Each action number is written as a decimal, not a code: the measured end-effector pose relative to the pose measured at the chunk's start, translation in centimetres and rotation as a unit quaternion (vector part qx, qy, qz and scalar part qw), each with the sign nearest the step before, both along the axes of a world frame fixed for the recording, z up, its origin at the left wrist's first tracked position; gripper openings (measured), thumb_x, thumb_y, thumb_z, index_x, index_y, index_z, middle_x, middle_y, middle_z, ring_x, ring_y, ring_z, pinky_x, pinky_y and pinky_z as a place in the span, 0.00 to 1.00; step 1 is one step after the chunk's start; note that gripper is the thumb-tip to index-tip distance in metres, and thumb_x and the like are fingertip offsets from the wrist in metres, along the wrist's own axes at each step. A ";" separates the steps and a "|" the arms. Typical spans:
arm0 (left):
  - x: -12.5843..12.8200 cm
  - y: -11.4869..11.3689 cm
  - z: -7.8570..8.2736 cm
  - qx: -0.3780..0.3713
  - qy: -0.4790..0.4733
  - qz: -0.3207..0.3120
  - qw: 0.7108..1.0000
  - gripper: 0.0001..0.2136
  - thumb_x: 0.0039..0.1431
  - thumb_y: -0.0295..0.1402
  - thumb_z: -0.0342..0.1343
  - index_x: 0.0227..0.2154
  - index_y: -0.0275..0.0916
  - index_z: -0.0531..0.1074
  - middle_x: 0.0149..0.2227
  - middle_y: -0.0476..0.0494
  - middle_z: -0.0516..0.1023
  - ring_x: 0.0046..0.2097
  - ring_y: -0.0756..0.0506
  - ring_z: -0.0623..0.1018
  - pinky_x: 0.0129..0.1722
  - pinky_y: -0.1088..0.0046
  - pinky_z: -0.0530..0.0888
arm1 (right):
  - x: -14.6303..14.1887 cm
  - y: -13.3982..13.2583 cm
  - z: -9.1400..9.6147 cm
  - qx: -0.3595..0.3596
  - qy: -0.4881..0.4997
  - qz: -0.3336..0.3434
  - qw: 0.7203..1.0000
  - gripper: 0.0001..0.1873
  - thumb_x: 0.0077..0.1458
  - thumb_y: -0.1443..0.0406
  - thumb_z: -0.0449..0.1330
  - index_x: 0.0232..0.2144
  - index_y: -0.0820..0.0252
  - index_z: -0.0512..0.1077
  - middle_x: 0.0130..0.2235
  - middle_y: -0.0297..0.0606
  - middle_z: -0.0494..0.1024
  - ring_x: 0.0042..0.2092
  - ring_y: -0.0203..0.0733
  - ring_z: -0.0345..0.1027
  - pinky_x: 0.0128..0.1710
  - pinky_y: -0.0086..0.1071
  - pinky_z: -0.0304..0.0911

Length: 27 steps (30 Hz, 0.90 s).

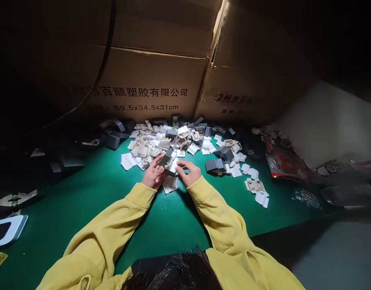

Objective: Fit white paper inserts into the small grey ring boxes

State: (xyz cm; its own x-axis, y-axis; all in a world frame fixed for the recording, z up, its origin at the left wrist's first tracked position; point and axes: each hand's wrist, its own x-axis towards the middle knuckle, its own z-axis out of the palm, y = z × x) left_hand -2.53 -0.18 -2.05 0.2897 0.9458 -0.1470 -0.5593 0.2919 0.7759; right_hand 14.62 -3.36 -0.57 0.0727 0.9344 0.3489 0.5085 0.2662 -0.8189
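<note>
Near the middle of the green table, my left hand (154, 174) is closed around a small dark grey hinged box (166, 160), tilted with its lid up. A white piece of paper or card (174, 163) shows in the box's opening. From the other side my right hand (188, 173) has its thumb and fingers pinched at the right edge of that white piece. White folded paper (170, 183) lies on the table just beneath both hands. Behind them spreads a heap of folded paper pieces (143, 147).
More dark grey boxes (215, 165) lie to the right among loose papers. Large cardboard cartons (155, 76) stand along the back. A red plastic-wrapped packet (285, 163) rests at the right, and a pale rectangular device (10, 230) at the left edge. A dark cable (105, 60) hangs at upper left.
</note>
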 end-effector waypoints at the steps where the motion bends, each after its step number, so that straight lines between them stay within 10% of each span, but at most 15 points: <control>1: 0.0 0.0 -0.1 0.002 0.004 0.000 1.000 0.37 0.38 0.39 0.74 0.55 0.43 0.69 0.49 0.40 0.79 0.46 0.42 0.79 0.44 0.66 0.77 | 0.0 0.0 0.0 -0.006 -0.001 0.008 1.000 0.13 0.56 0.55 0.62 0.39 0.54 0.79 0.40 0.40 0.82 0.40 0.44 0.75 0.43 0.39 0.73; 20: 0.0 -0.3 0.5 0.047 0.059 -0.002 0.997 0.34 0.39 0.39 0.74 0.53 0.43 0.71 0.58 0.38 0.73 0.57 0.37 0.74 0.48 0.68 0.75 | 0.4 0.3 -0.9 -0.012 -0.019 -0.016 1.000 0.14 0.52 0.60 0.66 0.42 0.53 0.80 0.42 0.41 0.78 0.45 0.45 0.70 0.40 0.37 0.70; 27: 0.2 -0.2 0.2 0.095 0.088 -0.005 0.992 0.34 0.39 0.40 0.74 0.52 0.42 0.72 0.54 0.38 0.75 0.54 0.38 0.76 0.53 0.63 0.73 | 0.0 0.3 -0.9 -0.069 0.071 -0.005 0.995 0.14 0.50 0.61 0.64 0.40 0.56 0.80 0.38 0.39 0.80 0.31 0.36 0.70 0.31 0.30 0.69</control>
State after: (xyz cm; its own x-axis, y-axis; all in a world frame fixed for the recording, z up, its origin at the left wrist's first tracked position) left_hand -2.29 -0.38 -1.89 0.2852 0.9583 -0.0151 -0.4079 0.1356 0.9029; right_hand 14.62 -3.09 -1.47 0.1220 0.9715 0.2030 0.3878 0.1416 -0.9108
